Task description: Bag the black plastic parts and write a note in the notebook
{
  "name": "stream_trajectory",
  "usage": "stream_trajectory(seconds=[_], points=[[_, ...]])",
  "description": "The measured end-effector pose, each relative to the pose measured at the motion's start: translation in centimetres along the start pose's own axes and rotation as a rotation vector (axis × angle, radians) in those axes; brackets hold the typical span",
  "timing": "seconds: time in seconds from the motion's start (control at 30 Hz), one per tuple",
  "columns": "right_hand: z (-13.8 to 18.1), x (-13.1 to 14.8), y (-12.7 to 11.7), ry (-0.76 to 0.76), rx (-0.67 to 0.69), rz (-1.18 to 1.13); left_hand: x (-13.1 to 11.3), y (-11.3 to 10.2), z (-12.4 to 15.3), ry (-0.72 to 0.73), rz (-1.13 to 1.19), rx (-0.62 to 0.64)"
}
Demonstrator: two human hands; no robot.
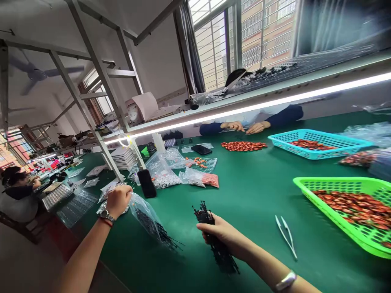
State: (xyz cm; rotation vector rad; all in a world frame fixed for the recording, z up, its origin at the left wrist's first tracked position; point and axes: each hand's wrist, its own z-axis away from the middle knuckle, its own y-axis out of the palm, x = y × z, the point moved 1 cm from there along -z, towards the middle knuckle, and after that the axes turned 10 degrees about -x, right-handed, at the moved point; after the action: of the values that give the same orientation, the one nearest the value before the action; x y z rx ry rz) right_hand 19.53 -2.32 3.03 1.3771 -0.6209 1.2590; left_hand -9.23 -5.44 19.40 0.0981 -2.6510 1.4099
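Observation:
My left hand [120,199] is closed on the gathered top of a clear plastic bag [141,206]. Thin black strips stick out of the bag's lower end, close above the green table. In my right hand [224,234], fingers wrap round a thick bundle of thin black strips [218,252], which look like plastic parts with small knobs; their exact kind I cannot make out. The bundle tilts, its upper end rising past my thumb. Right of that hand lie silver tweezers [287,240] on the table.
A green basket [339,221] and a blue basket [317,154] hold reddish-brown pieces; a pile of these [243,146] lies near a co-worker's hands [258,127]. A phone [146,183] leans beside bags of small parts [165,179]. A lit shelf [171,118] crosses above the table.

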Motion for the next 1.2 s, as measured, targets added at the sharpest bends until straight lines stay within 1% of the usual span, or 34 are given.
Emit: stream_trajectory(seconds=[0.13,0.23,0.33,0.4,0.47,0.53,0.57,0.6,0.67,0.77,0.83,0.9,1.0,1.07,1.13,1.17,1.2], points=[[1.0,1.6,0.0,-0.086,0.019,0.141,-5.0,0.7,-0.4,0.135,0.113,0.011],[1.5,1.9,-0.8,-0.119,0.000,0.235,-8.4,1.7,-0.3,0.252,0.172,0.035],[2.0,1.5,-2.0,-0.132,-0.034,0.294,-10.6,2.6,0.5,0.349,0.206,0.050],[2.3,1.4,-2.4,-0.159,-0.055,0.307,-11.2,2.9,1.3,0.353,0.209,-0.001],[2.1,1.5,-2.2,-0.203,-0.068,0.308,-11.4,3.1,2.2,0.274,0.191,-0.136],[1.5,1.8,-1.3,-0.254,-0.070,0.305,-11.4,3.5,3.0,0.150,0.155,-0.290],[1.0,2.0,-0.6,-0.279,-0.065,0.302,-11.4,3.8,3.5,0.093,0.138,-0.340],[0.5,2.2,0.1,-0.300,-0.056,0.298,-11.5,4.1,4.0,0.052,0.129,-0.358],[-0.4,2.5,1.4,-0.331,-0.026,0.288,-11.8,5.0,4.9,0.011,0.155,-0.330],[-1.1,2.9,2.5,-0.339,0.041,0.261,-12.8,6.0,6.4,-0.013,0.348,-0.228],[-1.1,3.3,2.6,-0.326,0.104,0.232,-13.6,6.3,7.3,-0.060,0.539,-0.166],[-0.7,3.8,2.3,-0.311,0.163,0.203,-14.2,6.5,7.7,-0.138,0.711,-0.094],[0.1,5.0,1.6,-0.314,0.211,0.204,-14.6,6.5,7.8,-0.279,0.841,0.030],[0.7,5.8,1.5,-0.348,0.182,0.251,-14.6,6.9,7.8,-0.352,0.861,0.089],[0.8,6.5,1.4,-0.398,0.096,0.340,-14.4,7.8,7.6,-0.370,0.881,0.111],[0.6,6.8,1.4,-0.420,0.053,0.401,-14.2,8.5,7.4,-0.387,0.882,0.087],[0.2,7.0,1.4,-0.459,0.045,0.547,-14.0,9.3,7.1,-0.394,0.890,0.085]])
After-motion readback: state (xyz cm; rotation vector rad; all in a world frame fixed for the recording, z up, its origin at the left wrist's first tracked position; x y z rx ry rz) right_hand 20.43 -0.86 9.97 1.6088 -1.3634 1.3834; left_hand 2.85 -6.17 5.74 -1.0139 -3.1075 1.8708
